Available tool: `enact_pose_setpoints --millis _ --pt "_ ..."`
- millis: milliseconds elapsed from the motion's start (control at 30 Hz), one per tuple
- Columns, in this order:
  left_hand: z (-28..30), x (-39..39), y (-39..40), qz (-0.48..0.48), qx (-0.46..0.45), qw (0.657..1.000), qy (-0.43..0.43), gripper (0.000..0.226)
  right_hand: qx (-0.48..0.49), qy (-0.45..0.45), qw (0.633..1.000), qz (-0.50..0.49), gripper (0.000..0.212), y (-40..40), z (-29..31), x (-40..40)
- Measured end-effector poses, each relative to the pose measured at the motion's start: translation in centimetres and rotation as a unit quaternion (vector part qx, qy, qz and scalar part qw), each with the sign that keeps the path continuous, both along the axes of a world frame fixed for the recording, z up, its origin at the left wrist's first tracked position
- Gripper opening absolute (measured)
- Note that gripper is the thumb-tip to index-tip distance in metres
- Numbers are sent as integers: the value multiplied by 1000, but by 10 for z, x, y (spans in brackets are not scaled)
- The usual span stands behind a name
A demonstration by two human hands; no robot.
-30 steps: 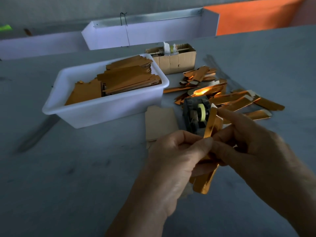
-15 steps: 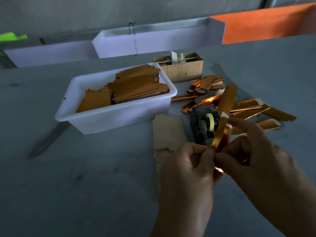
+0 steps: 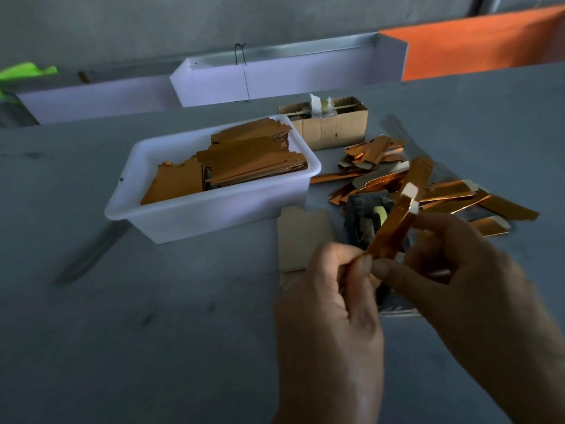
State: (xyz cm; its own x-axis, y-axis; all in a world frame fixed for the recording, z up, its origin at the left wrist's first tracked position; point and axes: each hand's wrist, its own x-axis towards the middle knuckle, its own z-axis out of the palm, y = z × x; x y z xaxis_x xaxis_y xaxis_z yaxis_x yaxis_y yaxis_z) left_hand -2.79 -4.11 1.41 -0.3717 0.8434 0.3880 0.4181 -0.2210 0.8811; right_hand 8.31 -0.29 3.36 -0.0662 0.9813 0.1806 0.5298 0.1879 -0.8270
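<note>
A gold card strip (image 3: pixel 394 228) is being held tilted above the grey bench (image 3: pixel 153 332), its lower end being pinched by the left hand (image 3: pixel 330 316), its middle being gripped by the right hand (image 3: pixel 464 270). Folding seems under way; next, the seam likely needs pressing shut

The left hand (image 3: pixel 330 316) and right hand (image 3: pixel 461 270) are bare, with short plain nails, wrists and forearms uncovered
</note>
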Motion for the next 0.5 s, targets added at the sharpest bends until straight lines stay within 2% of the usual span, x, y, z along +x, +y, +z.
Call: enact_pose_setpoints --millis 67,167,433,500 --pt "1 -2 2 -4 -8 1000 0 9 -42 104 993 39 58 0 0 0" --pt "2 -5 2 -2 -30 999 -16 9 -139 245 953 111 53 -1 -2 0" --pt "3 -8 -4 -6 -64 996 -61 9 -120 248 951 142 38 6 -4 -6" --pt "7 -11 -2 -29 -87 989 -119 29 -112 258 948 151 35 6 -4 -6"
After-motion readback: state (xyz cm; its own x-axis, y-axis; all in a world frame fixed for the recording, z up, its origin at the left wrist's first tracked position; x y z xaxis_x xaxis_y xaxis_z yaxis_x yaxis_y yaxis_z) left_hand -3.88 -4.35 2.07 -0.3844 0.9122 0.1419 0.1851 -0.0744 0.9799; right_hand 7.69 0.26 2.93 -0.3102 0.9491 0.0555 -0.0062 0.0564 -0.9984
